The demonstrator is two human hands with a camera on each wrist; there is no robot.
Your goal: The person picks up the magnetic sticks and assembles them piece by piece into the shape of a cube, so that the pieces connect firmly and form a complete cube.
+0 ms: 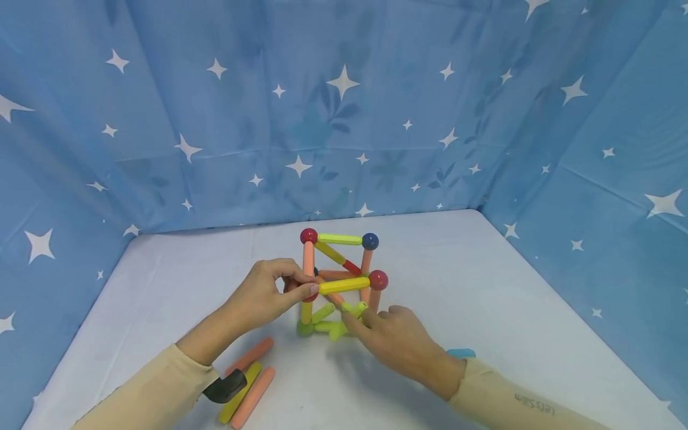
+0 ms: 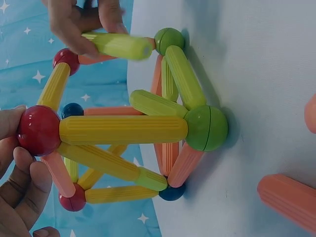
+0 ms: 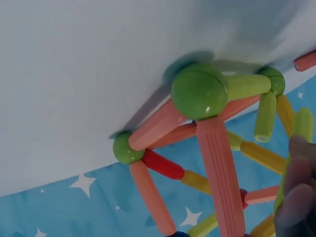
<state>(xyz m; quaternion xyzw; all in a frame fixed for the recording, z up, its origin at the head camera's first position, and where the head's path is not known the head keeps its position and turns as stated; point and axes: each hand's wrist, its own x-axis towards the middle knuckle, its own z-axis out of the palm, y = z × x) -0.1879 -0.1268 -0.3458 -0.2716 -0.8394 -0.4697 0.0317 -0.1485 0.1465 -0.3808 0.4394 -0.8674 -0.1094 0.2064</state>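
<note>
A cube-like frame of magnetic sticks and balls stands on the white table. My left hand [image 1: 263, 294] holds the frame's front upper-left red ball [image 2: 39, 131], from which a yellow stick [image 1: 344, 285] runs to another red ball [image 1: 378, 280]. My right hand [image 1: 398, 341] pinches a loose lime stick [image 2: 121, 46] in front of the frame, between the upper and lower bars. From the lower-left green ball [image 2: 206, 128], a second lime stick [image 2: 155, 102] juts out with a free end. In the right wrist view only part of the right hand [image 3: 296, 192] shows.
Orange sticks [image 1: 254, 397] and a yellow stick [image 1: 240, 391] lie at the front left, beside the left wrist. A blue piece [image 1: 461, 353] is partly hidden behind the right forearm. Blue star-patterned curtains [image 1: 344, 119] hang around the white table [image 1: 516, 310].
</note>
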